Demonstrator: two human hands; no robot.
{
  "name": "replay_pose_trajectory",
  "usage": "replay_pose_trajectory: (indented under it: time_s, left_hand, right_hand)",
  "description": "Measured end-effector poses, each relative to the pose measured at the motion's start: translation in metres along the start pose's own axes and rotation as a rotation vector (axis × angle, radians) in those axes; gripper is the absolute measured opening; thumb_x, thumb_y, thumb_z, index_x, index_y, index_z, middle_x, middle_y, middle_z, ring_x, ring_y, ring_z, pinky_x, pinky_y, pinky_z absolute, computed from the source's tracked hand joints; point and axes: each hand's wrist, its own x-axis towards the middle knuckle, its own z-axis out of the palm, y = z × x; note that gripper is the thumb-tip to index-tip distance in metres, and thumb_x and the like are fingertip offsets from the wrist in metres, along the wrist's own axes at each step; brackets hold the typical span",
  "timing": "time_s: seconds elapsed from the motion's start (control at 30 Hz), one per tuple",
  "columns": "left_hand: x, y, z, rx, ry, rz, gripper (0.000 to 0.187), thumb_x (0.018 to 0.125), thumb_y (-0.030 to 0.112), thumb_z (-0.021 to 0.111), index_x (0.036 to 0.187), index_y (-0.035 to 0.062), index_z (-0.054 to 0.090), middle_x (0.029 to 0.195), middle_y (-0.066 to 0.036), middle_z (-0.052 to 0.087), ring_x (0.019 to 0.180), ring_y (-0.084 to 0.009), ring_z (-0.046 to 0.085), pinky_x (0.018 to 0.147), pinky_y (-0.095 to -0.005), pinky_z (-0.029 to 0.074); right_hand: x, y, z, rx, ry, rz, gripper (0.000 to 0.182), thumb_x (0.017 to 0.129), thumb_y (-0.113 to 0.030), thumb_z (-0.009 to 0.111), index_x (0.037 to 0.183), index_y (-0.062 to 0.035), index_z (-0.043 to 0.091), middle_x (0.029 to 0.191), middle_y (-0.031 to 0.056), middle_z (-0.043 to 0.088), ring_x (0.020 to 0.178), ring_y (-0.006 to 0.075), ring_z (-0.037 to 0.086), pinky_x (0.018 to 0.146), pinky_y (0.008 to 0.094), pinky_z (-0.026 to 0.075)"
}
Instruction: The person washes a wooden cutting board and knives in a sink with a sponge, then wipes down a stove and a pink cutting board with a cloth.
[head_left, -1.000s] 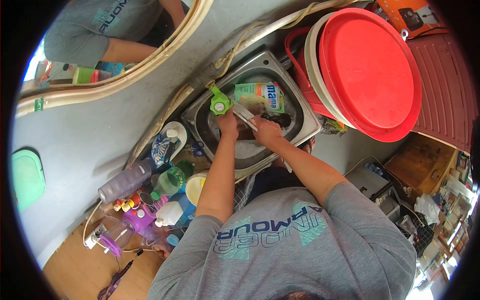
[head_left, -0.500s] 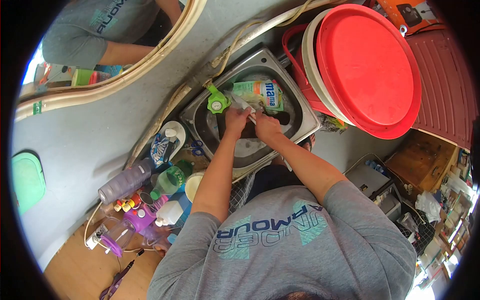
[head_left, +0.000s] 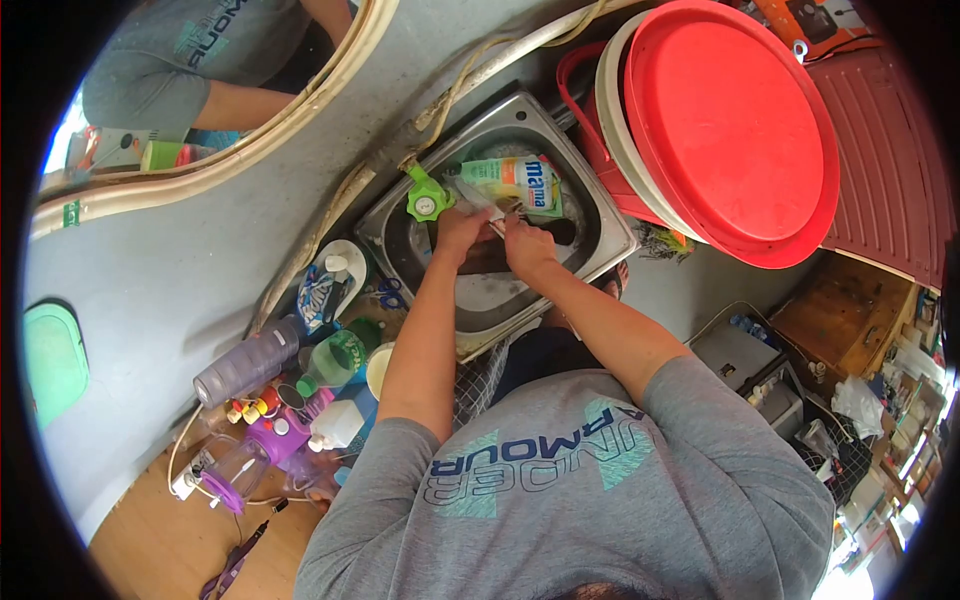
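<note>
Both my hands are over the metal sink (head_left: pixel 470 322), close together near its middle. My left hand (head_left: pixel 462 232) is closed on a thin whitish item (head_left: pixel 495 214), too small to name surely. My right hand (head_left: pixel 530 250) has its fingers wrapped round the lower end of the same item. A green tap handle (head_left: pixel 426 206) is just left of my left hand. Behind my hands, a printed mama pouch (head_left: pixel 530 184) lies in the sink. Under them a dark flat thing is partly hidden.
Red lidded bucket (head_left: pixel 735 135) stands right of the sink. On the left are blue scissors (head_left: pixel 388 293), a green bottle (head_left: pixel 335 358), a grey tumbler (head_left: pixel 245 365) and a purple container (head_left: pixel 275 430). A framed mirror (head_left: pixel 290 135) hangs at upper left.
The view has shifted slightly. Both hands remain closed at the whitish item, with little visible movement.
</note>
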Motion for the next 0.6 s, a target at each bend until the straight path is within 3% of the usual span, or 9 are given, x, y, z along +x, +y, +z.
replay_pose_trajectory:
  time_s: [0.03, 0.07, 0.17, 0.27, 0.33, 0.43, 0.47, 0.53, 0.6]
  left_hand:
    - [-0.001, 0.001, 0.0, -0.082, -0.163, -0.05, 0.026, 0.089, 0.019, 0.067, 0.102, -0.0034, 0.068, 0.084, -0.013, 0.071, 0.065, -0.0211, 0.069, 0.057, -0.0307, 0.057]
    - [-0.003, 0.004, -0.002, -0.081, -0.161, -0.051, 0.026, 0.089, 0.019, 0.067, 0.102, -0.0034, 0.068, 0.084, -0.013, 0.071, 0.065, -0.0211, 0.069, 0.057, -0.0307, 0.057]
    - [-0.005, 0.009, -0.004, -0.196, -0.051, -0.1, 0.027, 0.088, 0.018, 0.069, 0.103, -0.0045, 0.067, 0.084, -0.012, 0.071, 0.063, -0.02, 0.068, 0.058, -0.0309, 0.059]
    - [-0.002, 0.008, -0.002, -0.123, -0.082, 0.032, 0.029, 0.087, 0.017, 0.071, 0.099, -0.0086, 0.065, 0.083, -0.012, 0.07, 0.059, -0.0197, 0.067, 0.055, -0.0305, 0.058]
    - [-0.001, 0.017, -0.005, 0.156, 0.013, -0.131, 0.029, 0.087, 0.02, 0.071, 0.098, -0.0067, 0.066, 0.081, -0.011, 0.07, 0.059, -0.0188, 0.067, 0.056, -0.0302, 0.058]
    - [-0.001, 0.011, -0.005, -0.061, 0.149, -0.004, 0.029, 0.087, 0.023, 0.072, 0.094, -0.0048, 0.067, 0.079, -0.01, 0.069, 0.06, -0.0176, 0.067, 0.054, -0.0301, 0.056]
    - [-0.004, 0.012, -0.003, -0.06, 0.147, -0.004, 0.029, 0.087, 0.023, 0.072, 0.094, -0.0048, 0.067, 0.079, -0.01, 0.069, 0.06, -0.0176, 0.067, 0.054, -0.0301, 0.056]
    - [-0.008, 0.015, -0.002, -0.006, -0.068, -0.072, 0.03, 0.084, 0.025, 0.075, 0.09, -0.0029, 0.067, 0.078, -0.011, 0.069, 0.063, -0.0175, 0.067, 0.054, -0.0315, 0.053]
    - [0.007, -0.001, -0.006, 0.098, 0.074, 0.0, 0.025, 0.084, 0.021, 0.076, 0.089, -0.0024, 0.067, 0.079, -0.011, 0.07, 0.062, -0.0186, 0.067, 0.054, -0.0313, 0.054]
  right_hand:
    - [0.0, 0.002, 0.001, 0.001, 0.0, 0.001, 0.015, 0.091, -0.011, 0.05, 0.104, -0.0044, 0.051, 0.098, 0.0171, 0.068, 0.086, 0.0331, 0.071, 0.072, 0.0449, 0.056]
    - [-0.001, 0.003, 0.001, 0.032, 0.028, -0.004, 0.018, 0.088, -0.009, 0.054, 0.104, -0.0031, 0.05, 0.096, 0.0182, 0.068, 0.085, 0.0346, 0.07, 0.071, 0.0457, 0.056]
    - [0.001, -0.001, 0.001, 0.034, 0.02, -0.003, 0.018, 0.087, -0.008, 0.054, 0.104, -0.0029, 0.05, 0.096, 0.0181, 0.068, 0.086, 0.0346, 0.07, 0.072, 0.0454, 0.056]
    - [0.001, -0.003, 0.0, 0.02, 0.003, 0.012, 0.016, 0.091, -0.01, 0.05, 0.105, -0.0037, 0.051, 0.098, 0.0173, 0.068, 0.089, 0.0333, 0.071, 0.073, 0.0446, 0.056]
    - [0.0, -0.005, 0.002, 0.037, 0.019, 0.006, 0.016, 0.091, -0.01, 0.05, 0.105, -0.0034, 0.051, 0.098, 0.0176, 0.068, 0.089, 0.0334, 0.07, 0.073, 0.0448, 0.056]
    - [-0.002, -0.009, 0.0, 0.021, -0.023, -0.037, 0.017, 0.09, -0.01, 0.05, 0.105, -0.0029, 0.051, 0.098, 0.0179, 0.068, 0.089, 0.0342, 0.07, 0.073, 0.0453, 0.056]
    - [-0.003, -0.01, 0.002, 0.026, 0.014, -0.043, 0.019, 0.086, -0.008, 0.055, 0.104, -0.0027, 0.05, 0.097, 0.0188, 0.068, 0.087, 0.0354, 0.07, 0.072, 0.0464, 0.056]
    - [-0.003, -0.009, 0.003, 0.031, 0.052, -0.047, 0.023, 0.083, -0.006, 0.059, 0.103, -0.0025, 0.049, 0.096, 0.0198, 0.067, 0.085, 0.0367, 0.07, 0.071, 0.0474, 0.055]
    - [-0.004, -0.007, 0.0, 0.022, -0.006, -0.023, 0.018, 0.088, -0.009, 0.054, 0.104, -0.0034, 0.051, 0.097, 0.0172, 0.068, 0.086, 0.0339, 0.071, 0.071, 0.0451, 0.056]
